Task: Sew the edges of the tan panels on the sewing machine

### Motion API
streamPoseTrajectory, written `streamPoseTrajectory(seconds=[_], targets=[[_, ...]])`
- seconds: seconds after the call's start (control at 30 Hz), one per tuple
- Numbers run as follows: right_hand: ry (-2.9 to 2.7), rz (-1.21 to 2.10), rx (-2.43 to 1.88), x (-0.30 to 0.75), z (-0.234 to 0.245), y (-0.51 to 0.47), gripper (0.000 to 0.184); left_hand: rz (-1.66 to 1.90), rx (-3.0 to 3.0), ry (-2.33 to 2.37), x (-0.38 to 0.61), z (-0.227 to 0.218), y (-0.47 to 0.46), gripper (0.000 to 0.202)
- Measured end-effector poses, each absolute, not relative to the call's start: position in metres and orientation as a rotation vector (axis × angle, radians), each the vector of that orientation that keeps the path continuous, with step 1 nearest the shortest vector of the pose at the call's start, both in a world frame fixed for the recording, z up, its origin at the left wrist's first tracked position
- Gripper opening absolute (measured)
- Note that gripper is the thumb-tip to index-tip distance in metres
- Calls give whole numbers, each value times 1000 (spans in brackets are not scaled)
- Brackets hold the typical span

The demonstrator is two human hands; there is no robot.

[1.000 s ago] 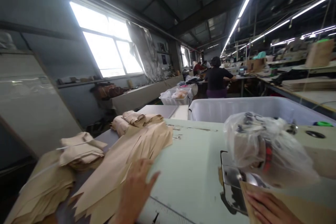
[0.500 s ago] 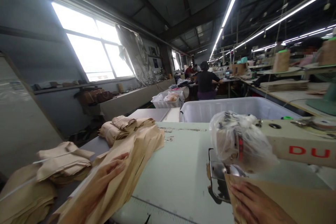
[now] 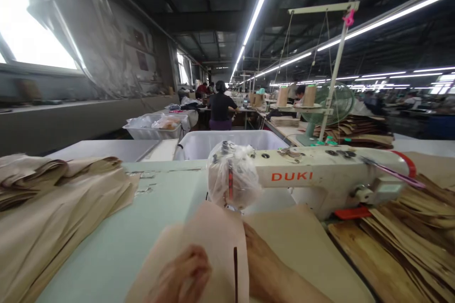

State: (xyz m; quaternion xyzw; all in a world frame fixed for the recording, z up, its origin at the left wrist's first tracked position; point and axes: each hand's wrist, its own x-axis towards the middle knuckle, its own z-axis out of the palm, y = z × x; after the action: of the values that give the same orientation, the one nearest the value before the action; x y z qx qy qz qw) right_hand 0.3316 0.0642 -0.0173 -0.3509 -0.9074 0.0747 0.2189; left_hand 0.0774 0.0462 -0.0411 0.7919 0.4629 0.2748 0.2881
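My left hand (image 3: 186, 270), its fingers drawn together, grips a light tan sheet (image 3: 220, 236) with a dark slit, blurred by motion. The sheet is raised in front of the sewing machine's needle area. Behind its right edge, my right hand (image 3: 261, 251) reaches forward over a larger brown sheet (image 3: 302, 241) that lies on the machine bed; its fingertips are hidden. The white DUKI sewing machine (image 3: 320, 175) stands just beyond, its head wrapped in a clear plastic bag (image 3: 234, 177).
Stacked tan sheets (image 3: 67, 208) lie on the left of the pale green table (image 3: 106, 246). More brown pieces (image 3: 415, 236) are piled at right. A white bin (image 3: 199, 144) sits behind the machine. Farther off, a person (image 3: 221, 106) sits facing away.
The view has swung right, bringing the whole machine into sight. My left hand has left the stack at left and now holds a light tan sheet before the machine head.
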Motion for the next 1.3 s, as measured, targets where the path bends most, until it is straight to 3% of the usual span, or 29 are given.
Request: streamPoseTrajectory(seconds=[0.23, 0.4, 0.63, 0.77, 0.97, 1.2, 1.3], targets=[[-2509, 302, -1041, 335, -20, 62, 56, 495, 2699, 1258, 105, -37, 55, 63], [-2501, 270, -1028, 336, -23, 62, 62, 644, 2693, 1347, 114, -43, 54, 44], [-2537, 258, -1136, 338, -29, 65, 60, 575, 2713, 1261, 118, -43, 92, 49], [-2564, 302, -1148, 337, -30, 67, 66, 669, 2761, 1234, 118, -28, 108, 40], [-2563, 355, -1269, 335, -25, 61, 59, 801, 2865, 1109, 116, -17, 128, 24], [-2559, 264, -1132, 337, -25, 58, 66, 679, 2775, 1162, 123, -37, 78, 49], [-2565, 268, -1125, 338, -28, 59, 70, 651, 2728, 1212, 121, -34, 86, 41]])
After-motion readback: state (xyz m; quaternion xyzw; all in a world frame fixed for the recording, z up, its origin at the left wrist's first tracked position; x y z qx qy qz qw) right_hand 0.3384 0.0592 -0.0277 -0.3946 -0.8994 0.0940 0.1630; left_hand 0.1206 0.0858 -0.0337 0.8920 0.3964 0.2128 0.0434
